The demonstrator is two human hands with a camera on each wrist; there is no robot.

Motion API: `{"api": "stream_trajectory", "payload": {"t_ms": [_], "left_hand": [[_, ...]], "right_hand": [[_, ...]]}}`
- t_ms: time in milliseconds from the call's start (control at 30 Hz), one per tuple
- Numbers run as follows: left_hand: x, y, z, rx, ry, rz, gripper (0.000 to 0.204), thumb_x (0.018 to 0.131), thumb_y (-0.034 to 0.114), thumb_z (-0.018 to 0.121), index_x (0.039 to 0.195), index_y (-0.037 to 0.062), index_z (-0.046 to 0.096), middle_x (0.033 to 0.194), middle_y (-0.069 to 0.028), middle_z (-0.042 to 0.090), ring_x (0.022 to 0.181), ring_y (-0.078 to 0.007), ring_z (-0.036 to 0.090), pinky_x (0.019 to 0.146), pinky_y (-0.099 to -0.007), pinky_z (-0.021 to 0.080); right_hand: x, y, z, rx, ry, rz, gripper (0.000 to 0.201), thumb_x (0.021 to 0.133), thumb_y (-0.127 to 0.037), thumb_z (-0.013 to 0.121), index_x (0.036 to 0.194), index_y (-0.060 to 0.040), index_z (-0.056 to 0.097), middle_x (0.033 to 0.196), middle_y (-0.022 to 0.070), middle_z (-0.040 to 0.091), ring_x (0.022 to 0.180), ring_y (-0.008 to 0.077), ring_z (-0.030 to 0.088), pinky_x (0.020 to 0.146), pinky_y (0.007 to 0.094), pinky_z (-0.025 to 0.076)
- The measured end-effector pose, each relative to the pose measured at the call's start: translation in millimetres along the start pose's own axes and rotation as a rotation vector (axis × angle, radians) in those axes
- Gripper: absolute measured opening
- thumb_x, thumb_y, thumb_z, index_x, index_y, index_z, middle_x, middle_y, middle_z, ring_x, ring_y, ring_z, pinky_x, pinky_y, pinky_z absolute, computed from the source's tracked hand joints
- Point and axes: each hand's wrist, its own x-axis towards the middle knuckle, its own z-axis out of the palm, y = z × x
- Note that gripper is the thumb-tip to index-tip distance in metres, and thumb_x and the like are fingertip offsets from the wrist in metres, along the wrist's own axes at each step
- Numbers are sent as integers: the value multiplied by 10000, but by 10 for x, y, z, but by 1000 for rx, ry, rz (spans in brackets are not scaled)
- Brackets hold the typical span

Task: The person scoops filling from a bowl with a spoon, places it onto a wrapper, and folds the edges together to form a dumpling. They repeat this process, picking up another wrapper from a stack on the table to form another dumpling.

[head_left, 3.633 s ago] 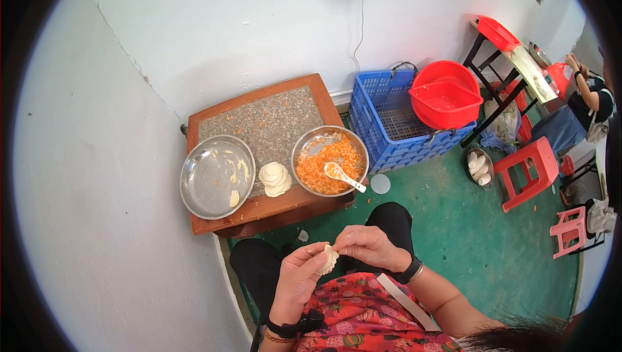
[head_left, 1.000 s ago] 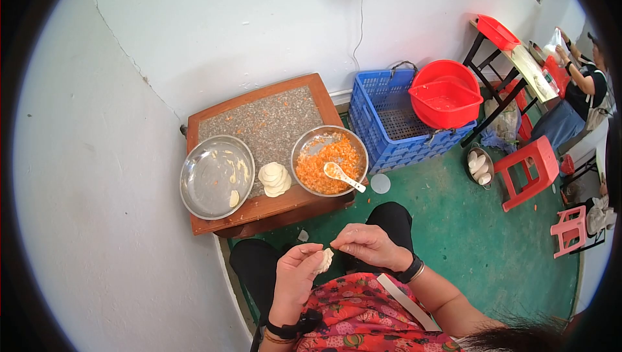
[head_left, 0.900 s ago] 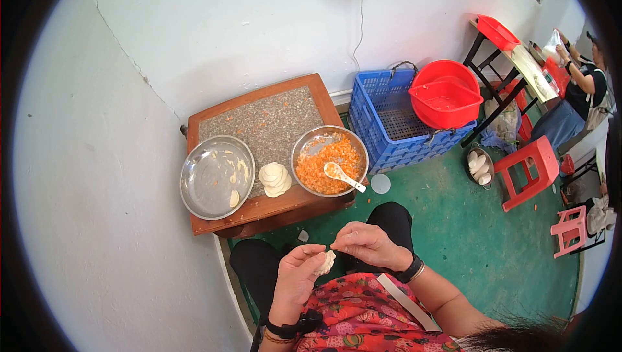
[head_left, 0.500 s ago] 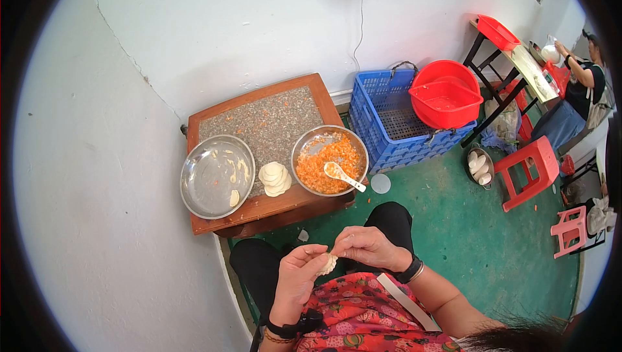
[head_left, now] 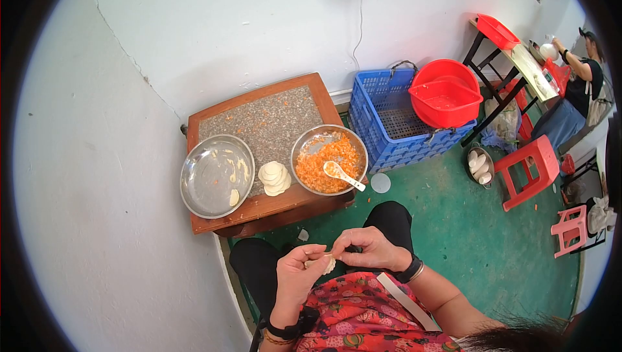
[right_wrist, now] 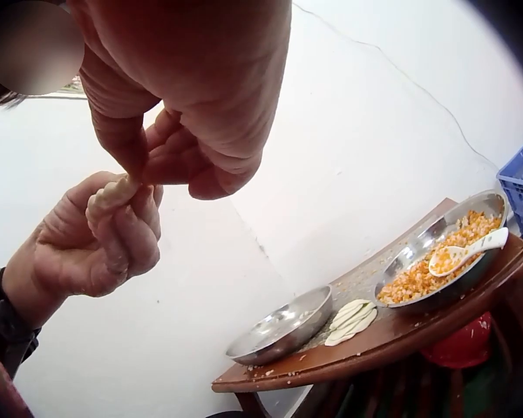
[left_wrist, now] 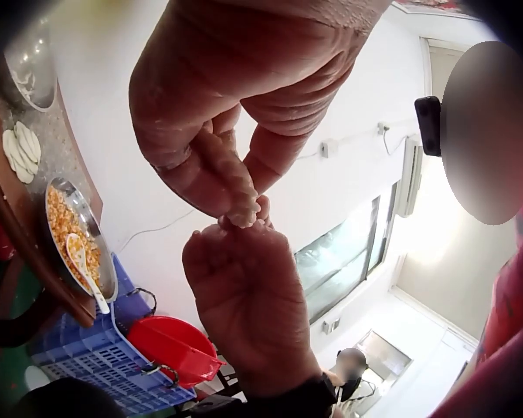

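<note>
Between both hands is a small dumpling (head_left: 330, 265) with a pleated edge, its ridges plain in the right wrist view. My left hand (head_left: 299, 277) holds its body between thumb and fingers. The thumb and index fingertips of my right hand (head_left: 372, 249) pinch the end of the pleated seam. Ahead, on the low table (head_left: 214, 116), lies a stack of round dough wrappers (head_left: 275, 178). To its right a steel bowl (head_left: 310, 143) holds chopped orange-and-white filling (head_left: 327, 165) with a white spoon (head_left: 339, 174). A shallow steel pan (head_left: 210, 174) at the left bears dough scraps.
A blue plastic crate (head_left: 395, 147) stands right of the table, with red basins (head_left: 447, 102) on it. Farther right are red stools (head_left: 534, 170), a pot of white pieces (head_left: 480, 165) and a long table (head_left: 528, 70). Beside that a person (head_left: 583, 86) handles a bag.
My right fingertips, slightly off the dumpling a second ago, have come down onto its edge and pinch it. The left hand keeps its hold. The person in the background has lowered the bag.
</note>
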Motion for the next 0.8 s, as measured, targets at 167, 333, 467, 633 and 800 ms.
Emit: {"api": "stream_trajectory", "payload": {"t_ms": [167,333,467,633,800], "left_hand": [[-11,-22,25,75,-8,-13,179,793,-38,638,969,-50,606,791,-114,650,606,-140,619,498,-246,526],[-12,1,14,-31,-11,-43,188,807,-32,616,993,-45,596,819,-127,650,639,-163,630,505,-267,534],[11,-29,-45,-236,-25,-116,191,821,-23,595,1011,-37,589,849,-136,650,687,-190,642,522,-304,548],[20,-40,-59,-285,-56,-152,195,823,-20,596,1018,-32,590,857,-134,649,702,-194,645,535,-316,556],[25,-55,-57,-297,-76,-167,202,826,-19,593,1028,-31,588,863,-132,648,708,-190,645,534,-310,555]], "right_hand": [[-34,73,24,-21,15,4,102,794,-4,633,884,-49,647,855,47,642,772,140,608,665,256,476],[-19,22,-17,-16,21,25,105,823,-20,629,924,-32,650,839,53,635,779,158,607,677,266,477],[-9,54,-32,-27,83,-32,131,847,-33,609,970,-27,652,884,68,630,832,180,603,716,277,479],[2,47,-40,-31,47,-43,142,845,-52,615,981,-32,651,914,71,630,859,196,601,745,286,482],[6,57,-14,-12,31,-52,132,843,-55,616,969,-30,651,909,65,632,850,196,603,741,288,481]]}}
